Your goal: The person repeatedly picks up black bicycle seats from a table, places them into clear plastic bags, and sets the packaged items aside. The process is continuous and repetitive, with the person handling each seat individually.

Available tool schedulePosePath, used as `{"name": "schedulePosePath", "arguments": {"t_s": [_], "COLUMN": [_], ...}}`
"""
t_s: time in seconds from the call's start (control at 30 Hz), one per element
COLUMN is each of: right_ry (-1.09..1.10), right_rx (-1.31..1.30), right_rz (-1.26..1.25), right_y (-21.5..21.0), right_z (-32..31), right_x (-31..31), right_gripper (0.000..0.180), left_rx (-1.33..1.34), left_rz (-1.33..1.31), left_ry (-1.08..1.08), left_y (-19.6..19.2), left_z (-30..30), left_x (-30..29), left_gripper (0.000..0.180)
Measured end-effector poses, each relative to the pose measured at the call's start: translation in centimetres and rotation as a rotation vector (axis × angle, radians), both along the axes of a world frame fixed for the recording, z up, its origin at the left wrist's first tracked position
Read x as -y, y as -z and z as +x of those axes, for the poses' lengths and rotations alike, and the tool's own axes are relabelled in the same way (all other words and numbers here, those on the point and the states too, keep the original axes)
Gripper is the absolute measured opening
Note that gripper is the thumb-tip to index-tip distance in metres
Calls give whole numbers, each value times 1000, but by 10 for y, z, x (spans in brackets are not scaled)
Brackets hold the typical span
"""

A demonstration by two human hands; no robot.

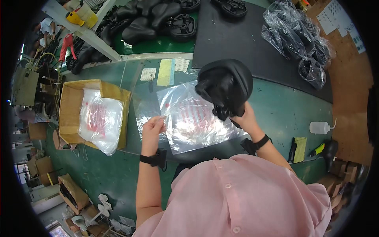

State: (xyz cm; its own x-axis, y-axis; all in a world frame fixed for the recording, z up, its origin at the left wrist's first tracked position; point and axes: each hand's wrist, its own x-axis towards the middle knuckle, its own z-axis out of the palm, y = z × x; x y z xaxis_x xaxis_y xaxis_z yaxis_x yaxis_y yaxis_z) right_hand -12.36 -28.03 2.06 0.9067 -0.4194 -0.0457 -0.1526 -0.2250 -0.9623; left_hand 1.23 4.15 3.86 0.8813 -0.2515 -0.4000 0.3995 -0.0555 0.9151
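A black bicycle saddle (229,83) is held up in my right hand (248,118), gripped at its lower end over the right part of a clear plastic bag. That bag (193,122), printed in red, lies on the green worktable in front of me. My left hand (154,125) pinches the bag's left edge between closed fingers. Part of the bag is hidden beneath the saddle.
A yellow-brown box (71,114) of plastic bags stands at the left. Black saddles (140,31) are piled at the back left, and bagged saddles (296,35) lie at the back right. A white squeeze bottle (319,127) and a yellow-green cutter (317,149) lie at the right.
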Motion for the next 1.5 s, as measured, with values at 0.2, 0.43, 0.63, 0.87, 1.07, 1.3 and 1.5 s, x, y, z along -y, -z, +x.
{"name": "schedulePosePath", "arguments": {"t_s": [0.2, 0.43, 0.63, 0.87, 1.07, 1.3, 1.5], "right_ry": [-369, -413, -274, -274, -90, -13, 25], "right_rx": [113, -290, -373, 51, -208, -86, -157], "right_rz": [-534, -481, 404, -7, 355, -175, -170], "right_y": [-62, -21, -9, 17, -25, 7, -30], "right_z": [-11, -18, -31, -24, -27, -6, 9], "right_x": [-30, -35, -38, -37, -14, -24, 36], "right_gripper": [51, 46, 42, 81, 105, 92, 46], "left_rx": [105, 800, 974, 499, 532, 349, 369], "left_rz": [-78, 370, 281, -128, 396, -303, -162], "left_ry": [-85, 424, 733, 758, 678, 1084, 994], "left_y": [15, -54, -61, -42, -68, -65, -87], "left_z": [-17, -56, -77, -114, -33, -116, -66], "left_x": [44, 78, 90, 164, 78, 151, 155], "left_gripper": [23, 27, 27, 20, 23, 13, 21]}}
